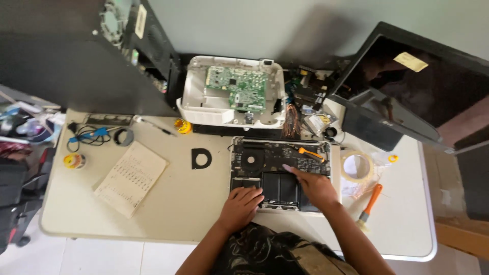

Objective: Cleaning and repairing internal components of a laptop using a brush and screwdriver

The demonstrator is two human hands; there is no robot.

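Both hands rest on an opened laptop (281, 173) near the cream desk's (188, 214) front edge: left hand (240, 206) flat, fingers loose, holding nothing; right hand (315, 186) fingertips spread on the battery. A paper sheet (131, 177) lies well left; tape roll (356, 166) and orange brush (370, 203) crowd the right.

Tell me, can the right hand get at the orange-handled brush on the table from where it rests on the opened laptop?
Probably yes. The right hand lies on the opened laptop, and the orange-handled brush lies just to its right on bare table, with nothing between them; the tape roll sits further back.
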